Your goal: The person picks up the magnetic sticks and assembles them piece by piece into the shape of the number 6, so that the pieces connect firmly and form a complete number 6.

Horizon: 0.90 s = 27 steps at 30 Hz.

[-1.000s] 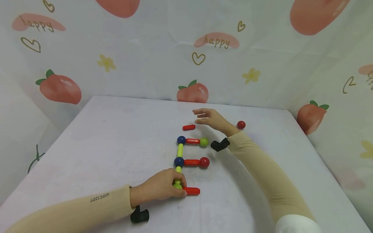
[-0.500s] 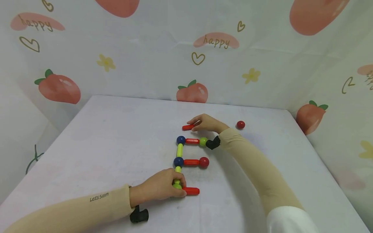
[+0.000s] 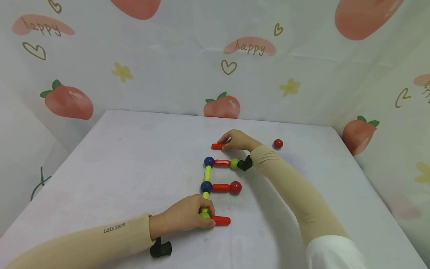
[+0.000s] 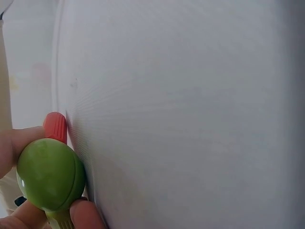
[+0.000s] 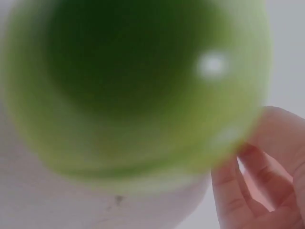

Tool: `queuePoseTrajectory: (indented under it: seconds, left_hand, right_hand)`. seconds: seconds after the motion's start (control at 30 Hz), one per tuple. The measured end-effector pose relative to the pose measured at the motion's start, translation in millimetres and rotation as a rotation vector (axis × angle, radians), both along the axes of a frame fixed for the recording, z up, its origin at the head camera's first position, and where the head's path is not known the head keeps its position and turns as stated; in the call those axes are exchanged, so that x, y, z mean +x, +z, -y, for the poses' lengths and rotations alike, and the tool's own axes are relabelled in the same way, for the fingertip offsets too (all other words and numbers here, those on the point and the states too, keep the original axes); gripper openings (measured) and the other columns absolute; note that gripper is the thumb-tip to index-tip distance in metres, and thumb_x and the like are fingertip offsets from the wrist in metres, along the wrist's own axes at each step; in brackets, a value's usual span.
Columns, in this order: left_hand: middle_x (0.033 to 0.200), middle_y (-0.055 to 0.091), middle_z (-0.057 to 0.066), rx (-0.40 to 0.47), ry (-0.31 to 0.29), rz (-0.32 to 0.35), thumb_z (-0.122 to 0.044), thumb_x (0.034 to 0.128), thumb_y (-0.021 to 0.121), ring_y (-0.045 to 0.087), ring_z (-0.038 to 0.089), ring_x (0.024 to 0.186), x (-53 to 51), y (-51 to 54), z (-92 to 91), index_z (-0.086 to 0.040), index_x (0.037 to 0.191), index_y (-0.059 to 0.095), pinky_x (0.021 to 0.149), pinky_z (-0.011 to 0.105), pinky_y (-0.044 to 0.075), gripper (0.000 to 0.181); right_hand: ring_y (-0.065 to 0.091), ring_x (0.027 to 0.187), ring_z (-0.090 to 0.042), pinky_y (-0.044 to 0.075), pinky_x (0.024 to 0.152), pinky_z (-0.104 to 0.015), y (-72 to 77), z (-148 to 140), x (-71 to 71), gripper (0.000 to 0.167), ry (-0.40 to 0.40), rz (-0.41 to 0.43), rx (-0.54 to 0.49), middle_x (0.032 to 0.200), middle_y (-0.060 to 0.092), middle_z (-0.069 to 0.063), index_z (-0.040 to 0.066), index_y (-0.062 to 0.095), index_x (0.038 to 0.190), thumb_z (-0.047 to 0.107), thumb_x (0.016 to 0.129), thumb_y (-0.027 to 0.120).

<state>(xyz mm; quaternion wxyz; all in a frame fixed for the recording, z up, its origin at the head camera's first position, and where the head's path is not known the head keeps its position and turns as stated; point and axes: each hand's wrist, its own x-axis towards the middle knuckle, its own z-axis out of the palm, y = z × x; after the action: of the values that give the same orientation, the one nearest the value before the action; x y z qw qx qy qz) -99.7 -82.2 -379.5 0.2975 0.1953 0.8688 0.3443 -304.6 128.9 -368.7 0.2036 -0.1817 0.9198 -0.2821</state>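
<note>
A frame of magnetic sticks and balls lies on the table. Two blue balls (image 3: pixel 206 186), yellow-green sticks (image 3: pixel 208 173) and red sticks (image 3: pixel 221 188) form it, with a red ball (image 3: pixel 236 187) on the middle branch. My left hand (image 3: pixel 184 215) grips the near corner, its fingers around the green ball (image 4: pixel 50 174) and the near red stick (image 3: pixel 222 220). Beyond the frame, my right hand (image 3: pixel 238 140) pinches the right end of a loose red stick (image 3: pixel 216 146). Another green ball (image 5: pixel 138 95), on the far branch, fills much of the right wrist view and hides that stick.
A loose red ball (image 3: pixel 278 144) sits at the back right of the white table (image 3: pixel 141 157). Black wrist mounts show at both cuffs, the right one (image 3: pixel 245 163) close beside the far green ball. A printed cloth (image 3: pixel 168 74) hangs behind the table.
My right hand has come down and to the left onto the loose red stick and now pinches it; the stick has shifted very slightly. The left hand stays in place.
</note>
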Motion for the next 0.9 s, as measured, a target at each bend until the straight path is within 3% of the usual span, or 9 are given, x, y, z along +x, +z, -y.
queuePoseTrajectory:
  seconds: [0.23, 0.47, 0.9]
  left_hand:
    - [0.071, 0.051, -0.001, 0.005, 0.001, 0.001, -0.025, 0.0799, 0.078, 0.048, 0.014, 0.070, 0.0, 1.0, -0.3, -0.025, 0.081, 0.068, 0.056, 0.025, 0.033, 0.010]
    - [0.070, 0.050, -0.002, 0.007, 0.002, -0.003, -0.025, 0.0799, 0.078, 0.047, 0.014, 0.070, 0.5, 0.3, 0.1, -0.026, 0.081, 0.068, 0.056, 0.025, 0.033, 0.010]
    - [0.070, 0.050, -0.002, 0.019, -0.001, -0.025, -0.025, 0.0795, 0.078, 0.047, 0.014, 0.069, 1.1, 1.0, 0.8, -0.026, 0.080, 0.068, 0.056, 0.025, 0.033, 0.010]
  right_hand:
    - [0.058, 0.112, -0.027, 0.047, 0.100, -0.039, 11.5, -10, 1.8, 0.030, -0.016, -0.019, -0.073, 0.121, 0.065, -0.012, 0.007, 0.067, 0.121, 0.009, 0.092, 0.064]
    - [0.055, 0.110, -0.026, 0.045, 0.099, -0.044, 30.0, -20, 13.0, 0.031, -0.045, -0.009, -0.121, 0.120, 0.064, -0.010, 0.010, 0.066, 0.123, 0.014, 0.093, 0.064]
    - [0.057, 0.113, -0.028, 0.041, 0.102, -0.053, 60.6, -43, 66.0, 0.036, -0.125, 0.048, -0.242, 0.120, 0.060, -0.012, 0.009, 0.060, 0.128, 0.016, 0.093, 0.062]
